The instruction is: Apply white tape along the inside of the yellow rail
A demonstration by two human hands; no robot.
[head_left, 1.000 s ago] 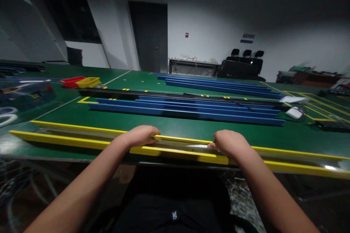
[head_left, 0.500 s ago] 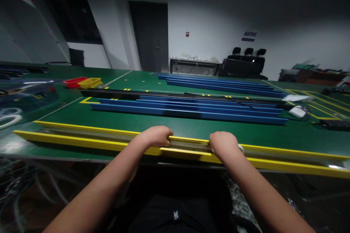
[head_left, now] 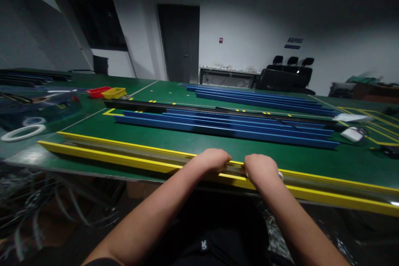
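Note:
A long yellow channel rail lies along the near edge of the green table. My left hand curls over the rail's far wall, fingers wrapped down into the channel. My right hand is closed on the same rail just to the right, a small gap between the two hands. A small white thing shows at the right hand's far side; I cannot make out what it is.
Several blue rails and a black rail lie across the table's middle, more blue rails farther back. Red and yellow bins sit far left, a white tape ring at left, a white device at right.
Both hands have slid toward each other along the yellow rail, the left hand moving right most. The view has shifted so the table appears further right.

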